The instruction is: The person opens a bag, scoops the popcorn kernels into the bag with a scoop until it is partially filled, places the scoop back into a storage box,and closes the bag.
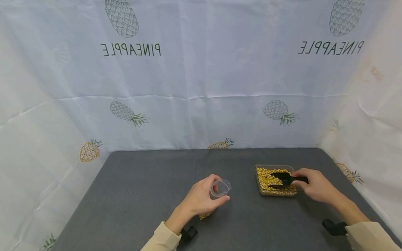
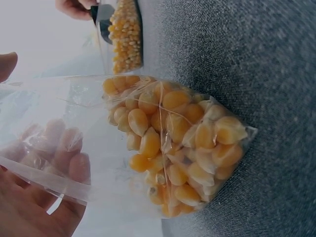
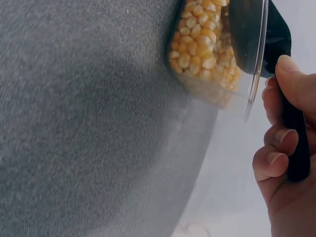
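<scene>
My left hand [image 1: 201,197] holds a clear plastic bag [image 1: 221,188] around its upper part, thumb on one side and fingers on the other, its mouth spread open. In the left wrist view, corn kernels [image 2: 173,143] fill the bag's lower part, which reaches down to the grey cloth. To the right, my right hand [image 1: 317,186] grips the black handle of a scoop [image 3: 295,138]. The scoop's head sits among corn kernels [image 1: 264,177] in a clear rectangular container [image 1: 274,193]. How much corn lies in the scoop is hard to tell.
A dark grey cloth [image 1: 133,203] covers the table under both hands. White curtains [image 1: 198,73] printed with pineapples hang behind it and along both sides. Black wrist straps [image 1: 334,227] show under the sleeves.
</scene>
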`<state>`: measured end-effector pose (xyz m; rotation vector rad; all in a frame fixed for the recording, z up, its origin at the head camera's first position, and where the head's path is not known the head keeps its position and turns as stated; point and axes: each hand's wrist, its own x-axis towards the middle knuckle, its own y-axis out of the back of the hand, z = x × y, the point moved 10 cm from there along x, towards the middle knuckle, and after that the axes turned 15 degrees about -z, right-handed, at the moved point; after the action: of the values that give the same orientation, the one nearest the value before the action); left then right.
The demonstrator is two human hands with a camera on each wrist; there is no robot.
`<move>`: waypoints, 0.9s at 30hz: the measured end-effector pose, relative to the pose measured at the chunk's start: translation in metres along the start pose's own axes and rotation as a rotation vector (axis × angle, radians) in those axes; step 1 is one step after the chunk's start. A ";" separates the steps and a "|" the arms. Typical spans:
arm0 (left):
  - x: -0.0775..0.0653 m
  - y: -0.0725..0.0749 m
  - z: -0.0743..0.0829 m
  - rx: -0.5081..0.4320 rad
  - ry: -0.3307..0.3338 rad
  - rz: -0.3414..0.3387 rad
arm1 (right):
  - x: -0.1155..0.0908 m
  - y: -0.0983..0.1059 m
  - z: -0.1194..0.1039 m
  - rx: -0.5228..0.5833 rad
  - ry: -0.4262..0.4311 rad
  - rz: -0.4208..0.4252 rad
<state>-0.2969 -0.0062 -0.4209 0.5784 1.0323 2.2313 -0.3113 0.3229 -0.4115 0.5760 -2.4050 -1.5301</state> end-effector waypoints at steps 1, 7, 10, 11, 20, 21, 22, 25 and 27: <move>0.000 0.000 0.000 0.000 -0.003 0.000 | -0.001 0.000 0.001 0.000 -0.004 0.001; 0.000 0.000 -0.001 0.000 0.001 -0.003 | -0.008 0.005 0.003 -0.014 -0.004 0.030; 0.000 0.000 -0.001 -0.002 0.004 -0.004 | -0.011 0.007 0.004 -0.026 -0.004 0.048; 0.000 0.000 -0.001 -0.002 0.004 -0.005 | -0.012 0.007 0.005 -0.023 -0.008 0.048; 0.000 0.000 -0.001 -0.001 0.000 0.001 | -0.016 0.005 0.017 0.046 -0.074 0.018; 0.000 0.001 -0.001 -0.002 -0.002 0.001 | -0.016 0.005 0.017 0.048 -0.079 0.018; 0.000 0.001 -0.001 -0.003 -0.002 0.002 | -0.017 0.005 0.017 0.051 -0.082 0.019; 0.000 0.001 -0.001 -0.004 -0.003 0.001 | -0.017 0.006 0.016 0.054 -0.079 0.023; 0.000 0.000 -0.001 -0.005 -0.002 -0.001 | -0.017 0.007 0.013 0.051 -0.069 0.029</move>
<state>-0.2980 -0.0065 -0.4215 0.5785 1.0258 2.2314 -0.3024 0.3442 -0.4103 0.5044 -2.4986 -1.5051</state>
